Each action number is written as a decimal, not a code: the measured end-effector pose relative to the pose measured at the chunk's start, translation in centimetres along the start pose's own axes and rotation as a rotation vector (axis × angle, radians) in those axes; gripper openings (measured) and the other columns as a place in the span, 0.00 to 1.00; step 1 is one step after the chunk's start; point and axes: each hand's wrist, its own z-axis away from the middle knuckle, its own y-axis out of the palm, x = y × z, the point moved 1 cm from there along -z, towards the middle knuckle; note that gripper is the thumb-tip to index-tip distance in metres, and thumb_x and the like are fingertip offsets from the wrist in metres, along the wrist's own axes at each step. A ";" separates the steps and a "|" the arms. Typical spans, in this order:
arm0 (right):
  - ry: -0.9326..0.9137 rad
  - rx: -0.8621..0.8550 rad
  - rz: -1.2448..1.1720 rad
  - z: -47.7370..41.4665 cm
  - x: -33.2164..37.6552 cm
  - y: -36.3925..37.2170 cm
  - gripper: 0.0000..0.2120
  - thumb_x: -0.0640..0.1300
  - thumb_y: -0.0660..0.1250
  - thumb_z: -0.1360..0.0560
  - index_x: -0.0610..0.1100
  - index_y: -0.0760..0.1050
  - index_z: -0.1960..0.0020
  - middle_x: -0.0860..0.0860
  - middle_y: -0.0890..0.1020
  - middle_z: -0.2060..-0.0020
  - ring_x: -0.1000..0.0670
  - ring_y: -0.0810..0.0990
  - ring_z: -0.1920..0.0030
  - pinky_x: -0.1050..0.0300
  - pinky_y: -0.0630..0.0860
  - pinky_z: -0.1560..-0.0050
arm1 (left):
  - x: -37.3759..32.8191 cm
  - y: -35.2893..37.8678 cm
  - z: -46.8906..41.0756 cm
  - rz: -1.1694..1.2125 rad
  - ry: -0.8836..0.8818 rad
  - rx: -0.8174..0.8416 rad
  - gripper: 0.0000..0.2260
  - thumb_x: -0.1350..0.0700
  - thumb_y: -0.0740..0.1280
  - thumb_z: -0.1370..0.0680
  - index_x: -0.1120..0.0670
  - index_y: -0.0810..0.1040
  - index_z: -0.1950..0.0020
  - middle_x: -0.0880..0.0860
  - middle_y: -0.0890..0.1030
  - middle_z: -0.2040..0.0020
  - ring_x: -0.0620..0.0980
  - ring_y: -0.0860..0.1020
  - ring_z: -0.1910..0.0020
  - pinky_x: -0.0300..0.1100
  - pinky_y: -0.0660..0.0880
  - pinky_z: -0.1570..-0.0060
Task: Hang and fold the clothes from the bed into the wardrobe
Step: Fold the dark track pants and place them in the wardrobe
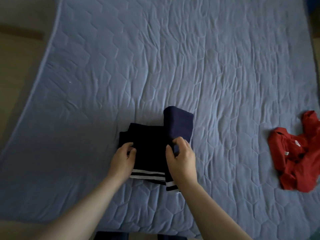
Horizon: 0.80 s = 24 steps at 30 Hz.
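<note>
The navy garment (150, 144) lies half folded near the front edge of the bed (173, 66), within our easy reach. Our left hand (123, 160) pinches its left edge, we judge to steady it. Our right hand (181, 158) pinches the right flap, likely to fold it over. A red garment (297, 153) lies well apart.

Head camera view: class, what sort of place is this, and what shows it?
Probably a bedroom: a blue quilted bed cover, a navy garment held by the left hand and right hand, and a crumpled red garment to its right.
</note>
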 end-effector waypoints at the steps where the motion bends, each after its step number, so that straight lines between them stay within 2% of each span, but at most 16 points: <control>1: 0.007 0.006 0.006 0.0 0.7 1.3 0.06 0.40 0.66 0.24 0.44 0.70 0.57 0.54 0.72 0.62 0.53 0.71 0.66 0.66 0.67 0.68 | 0.7 -0.9 -0.2 -0.004 -0.004 -0.015 0.15 0.58 0.59 0.19 0.59 0.72 0.33 0.59 0.79 0.40 0.56 0.78 0.43 0.49 0.74 0.42; 4: 0.028 0.040 0.036 0.2 2.3 5.4 0.06 0.41 0.66 0.24 0.44 0.69 0.56 0.53 0.71 0.59 0.57 0.70 0.66 0.70 0.67 0.68 | 3.1 -3.6 -0.8 -0.033 0.009 -0.051 0.11 0.61 0.60 0.19 0.62 0.77 0.40 0.61 0.81 0.47 0.57 0.79 0.46 0.43 0.71 0.50; 6: 0.047 0.072 0.071 0.1 2.8 7.6 0.05 0.41 0.65 0.24 0.44 0.69 0.56 0.52 0.71 0.58 0.55 0.71 0.66 0.68 0.66 0.70 | 4.4 -4.9 -1.1 -0.051 0.008 -0.062 0.09 0.61 0.61 0.19 0.63 0.79 0.47 0.61 0.82 0.52 0.58 0.79 0.50 0.42 0.68 0.56; 8: 0.056 0.096 0.095 0.0 3.3 9.8 0.06 0.41 0.65 0.24 0.43 0.68 0.57 0.52 0.71 0.63 0.54 0.69 0.68 0.62 0.64 0.70 | 6.1 -6.2 -1.7 -0.047 -0.017 -0.079 0.09 0.61 0.61 0.20 0.64 0.78 0.51 0.63 0.81 0.55 0.59 0.79 0.52 0.42 0.66 0.58; 10: 0.060 0.108 0.089 0.2 3.8 11.5 0.08 0.40 0.65 0.25 0.43 0.66 0.59 0.53 0.70 0.70 0.53 0.67 0.71 0.57 0.63 0.70 | 7.5 -7.1 -2.2 -0.049 -0.041 -0.089 0.10 0.60 0.61 0.19 0.65 0.78 0.51 0.64 0.81 0.54 0.60 0.79 0.51 0.44 0.67 0.57; 13: 0.013 0.107 0.058 1.1 4.8 13.4 0.10 0.41 0.66 0.27 0.44 0.66 0.61 0.54 0.68 0.75 0.53 0.65 0.73 0.55 0.66 0.71 | 9.5 -7.9 -2.8 -0.075 -0.080 -0.076 0.12 0.59 0.60 0.19 0.66 0.78 0.51 0.65 0.81 0.54 0.60 0.79 0.52 0.45 0.67 0.56; 16: 0.007 0.192 0.110 1.4 5.1 14.9 0.08 0.42 0.67 0.26 0.43 0.68 0.60 0.53 0.71 0.73 0.53 0.68 0.72 0.55 0.68 0.69 | 10.7 -7.9 -3.2 -0.046 -0.117 -0.046 0.14 0.58 0.59 0.18 0.67 0.77 0.52 0.66 0.81 0.53 0.61 0.80 0.51 0.49 0.71 0.53; 19: 0.079 0.260 0.132 0.7 4.9 16.2 0.07 0.41 0.65 0.24 0.40 0.69 0.57 0.47 0.76 0.69 0.47 0.73 0.68 0.50 0.73 0.66 | 11.2 -7.9 -3.8 -0.019 -0.136 -0.049 0.14 0.57 0.58 0.18 0.66 0.77 0.51 0.65 0.82 0.51 0.61 0.80 0.50 0.50 0.72 0.50; 24: 0.061 0.259 0.069 0.9 4.7 17.6 0.07 0.42 0.65 0.24 0.43 0.68 0.58 0.51 0.74 0.71 0.51 0.70 0.71 0.52 0.72 0.68 | 11.6 -8.1 -4.5 0.048 -0.134 -0.083 0.15 0.56 0.58 0.18 0.67 0.78 0.51 0.66 0.81 0.51 0.61 0.79 0.50 0.53 0.73 0.48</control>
